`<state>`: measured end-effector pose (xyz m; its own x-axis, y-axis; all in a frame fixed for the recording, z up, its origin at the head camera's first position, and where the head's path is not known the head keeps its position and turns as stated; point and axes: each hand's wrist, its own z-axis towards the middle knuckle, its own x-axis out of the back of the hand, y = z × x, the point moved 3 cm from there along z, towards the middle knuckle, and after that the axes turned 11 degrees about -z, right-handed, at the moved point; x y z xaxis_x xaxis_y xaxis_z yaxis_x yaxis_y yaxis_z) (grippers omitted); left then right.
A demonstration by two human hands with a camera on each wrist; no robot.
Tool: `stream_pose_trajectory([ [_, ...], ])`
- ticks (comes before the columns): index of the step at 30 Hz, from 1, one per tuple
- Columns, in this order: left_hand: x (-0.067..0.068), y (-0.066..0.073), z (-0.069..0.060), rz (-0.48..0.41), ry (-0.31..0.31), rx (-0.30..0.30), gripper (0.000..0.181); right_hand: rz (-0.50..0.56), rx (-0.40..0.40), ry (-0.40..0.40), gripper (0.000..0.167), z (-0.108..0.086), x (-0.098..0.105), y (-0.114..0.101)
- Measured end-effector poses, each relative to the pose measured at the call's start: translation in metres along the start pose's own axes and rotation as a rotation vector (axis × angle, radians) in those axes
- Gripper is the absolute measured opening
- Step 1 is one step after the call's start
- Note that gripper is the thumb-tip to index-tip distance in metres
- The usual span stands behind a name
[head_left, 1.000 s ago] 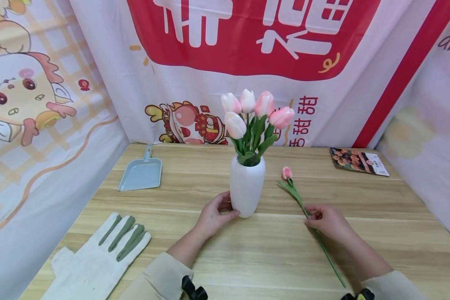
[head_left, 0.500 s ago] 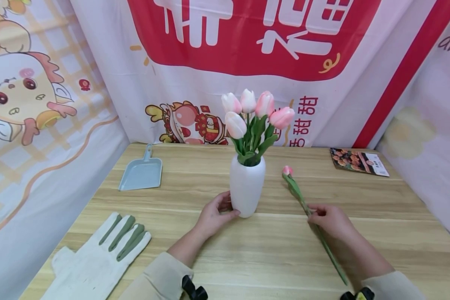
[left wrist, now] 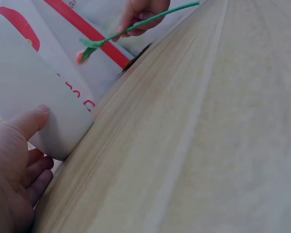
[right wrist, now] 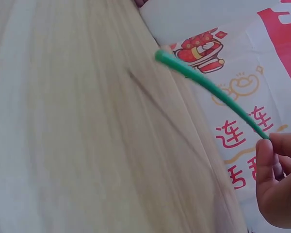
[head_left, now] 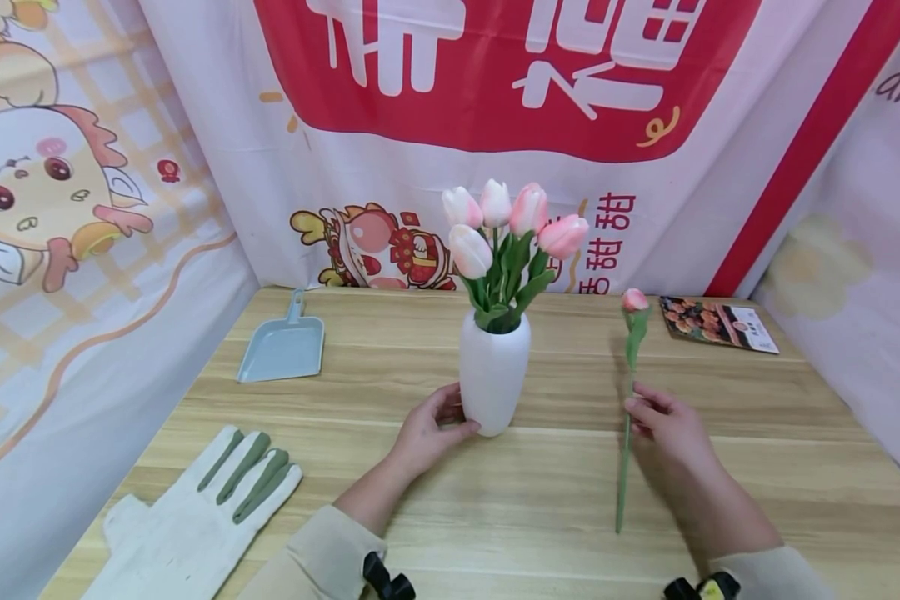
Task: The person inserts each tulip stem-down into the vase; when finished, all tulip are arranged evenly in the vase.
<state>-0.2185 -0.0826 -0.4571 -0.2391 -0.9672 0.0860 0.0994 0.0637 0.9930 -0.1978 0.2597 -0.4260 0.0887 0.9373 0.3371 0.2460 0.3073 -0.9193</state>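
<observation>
A white vase (head_left: 494, 375) stands upright on the wooden table, holding several pink and white tulips (head_left: 530, 208). My left hand (head_left: 429, 429) grips the vase low on its left side; the left wrist view has the thumb laid against the wall and the fingers curled by the base. To the right, my right hand (head_left: 667, 425) pinches a single pink tulip (head_left: 633, 301) by its green stem (right wrist: 213, 90) between thumb and fingers. That tulip is raised off the table, bloom pointing away, and the right wrist view shows the stem's shadow apart from it.
A pale blue dustpan (head_left: 283, 348) lies at the back left. White and green work gloves (head_left: 195, 517) rest at the front left. A printed packet (head_left: 718, 324) lies at the back right. A printed cloth (head_left: 390, 175) hangs behind the table (head_left: 540, 517).
My right hand has lifted the single tulip from the table and turned it, its bloom swinging right and away. My left hand and the vase have stayed put.
</observation>
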Motion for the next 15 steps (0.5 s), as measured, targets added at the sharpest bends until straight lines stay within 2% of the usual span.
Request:
stream_pose_trajectory([
  [4, 0.0001, -0.0001, 0.0001, -0.001, -0.001, 0.003, 0.06, 0.21, -0.035, 0.057, 0.023, 0.0004, 0.0009, -0.0018],
  [5, 0.0001, 0.0002, 0.0, 0.001, -0.001, 0.002, 0.06, 0.264, -0.047, 0.068, 0.02, 0.0003, 0.0009, -0.0024],
  [9, -0.0001, 0.002, -0.0009, 0.001, -0.002, -0.003, 0.06, 0.435, -0.094, 0.116, 0.032, 0.0009, 0.0002, -0.0047],
  [15, 0.0001, 0.0026, -0.0012, 0.002, -0.003, -0.008, 0.06, 0.576, -0.109, 0.188, 0.023, 0.0013, -0.001, -0.0102],
])
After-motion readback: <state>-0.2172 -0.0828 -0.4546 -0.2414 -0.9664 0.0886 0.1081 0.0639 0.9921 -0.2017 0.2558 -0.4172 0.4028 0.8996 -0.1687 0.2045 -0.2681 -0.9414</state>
